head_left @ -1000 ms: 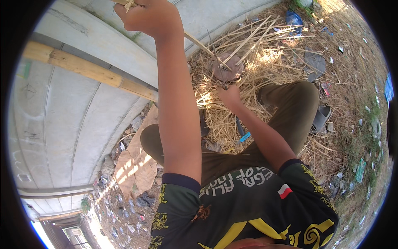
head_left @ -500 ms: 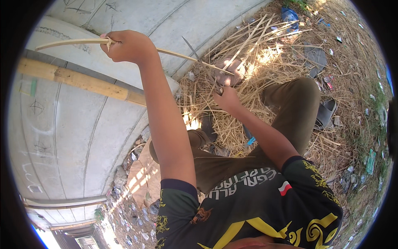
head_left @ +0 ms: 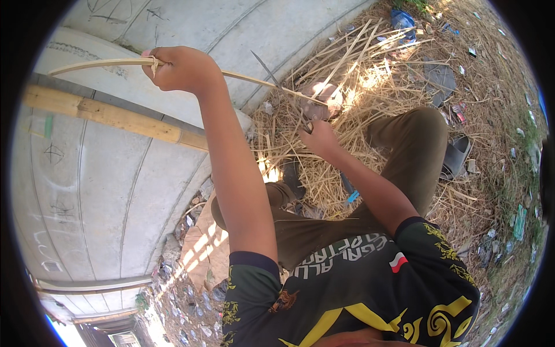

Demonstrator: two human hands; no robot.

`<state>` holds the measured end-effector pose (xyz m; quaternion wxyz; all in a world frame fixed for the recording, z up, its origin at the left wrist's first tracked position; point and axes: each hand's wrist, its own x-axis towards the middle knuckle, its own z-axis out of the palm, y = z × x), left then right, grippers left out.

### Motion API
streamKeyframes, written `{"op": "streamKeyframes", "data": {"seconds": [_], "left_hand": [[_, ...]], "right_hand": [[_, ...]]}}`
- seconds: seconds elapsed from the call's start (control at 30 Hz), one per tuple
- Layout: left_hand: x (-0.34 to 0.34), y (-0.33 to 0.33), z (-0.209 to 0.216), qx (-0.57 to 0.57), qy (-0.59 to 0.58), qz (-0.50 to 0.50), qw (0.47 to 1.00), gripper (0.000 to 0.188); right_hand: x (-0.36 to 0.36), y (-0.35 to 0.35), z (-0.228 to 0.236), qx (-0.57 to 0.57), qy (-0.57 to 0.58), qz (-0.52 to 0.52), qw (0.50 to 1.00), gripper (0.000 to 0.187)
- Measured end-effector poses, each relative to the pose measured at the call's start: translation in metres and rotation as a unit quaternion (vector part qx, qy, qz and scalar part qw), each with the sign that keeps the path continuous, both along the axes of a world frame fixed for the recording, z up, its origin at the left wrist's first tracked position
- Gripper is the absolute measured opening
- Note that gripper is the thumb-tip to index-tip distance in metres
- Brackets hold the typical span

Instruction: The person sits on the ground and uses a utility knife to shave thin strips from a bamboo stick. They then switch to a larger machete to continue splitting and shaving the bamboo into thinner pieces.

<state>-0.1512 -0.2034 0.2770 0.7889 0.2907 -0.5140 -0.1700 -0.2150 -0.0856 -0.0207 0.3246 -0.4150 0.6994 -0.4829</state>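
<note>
My left hand [head_left: 188, 70] is closed around a long, thin bamboo strip [head_left: 248, 78], held out at the far left. One end of the strip bows out past my fist, and a curled shaving clings to it beside my fingers. Its other end slopes down to a rounded, pinkish-brown block [head_left: 325, 95], perhaps stone or wood. In my right hand [head_left: 321, 139], closed round its handle, is a knife. The narrow dark knife blade [head_left: 267, 69] points up and to the left, crossing the strip just short of the block. Whether the blade cuts into the strip cannot be seen.
Loose straw-coloured bamboo shavings [head_left: 329, 185] and longer strips [head_left: 347, 55] cover the ground around the block. A grey concrete wall [head_left: 104, 196] with a bamboo pole [head_left: 115, 118] runs along the left. A dark sandal [head_left: 455, 157] and scattered litter lie right of my bent knee.
My left hand has shifted slightly down and to the right in the picture, with the strip still in it. My right hand keeps its hold on the knife, almost unmoved.
</note>
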Motion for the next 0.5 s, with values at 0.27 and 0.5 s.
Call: {"op": "streamKeyframes", "data": {"seconds": [0.27,0.5], "left_hand": [[-0.013,0.028,0.003,-0.009,-0.012,-0.167,0.986,0.038],[-0.011,0.03,0.0,-0.032,-0.048,-0.18,0.982,0.051]], "right_hand": [[-0.008,-0.023,-0.066,0.046,-0.145,-0.056,0.987,0.034],[-0.009,-0.019,-0.057,0.052,-0.167,-0.053,0.983,0.043]]}}
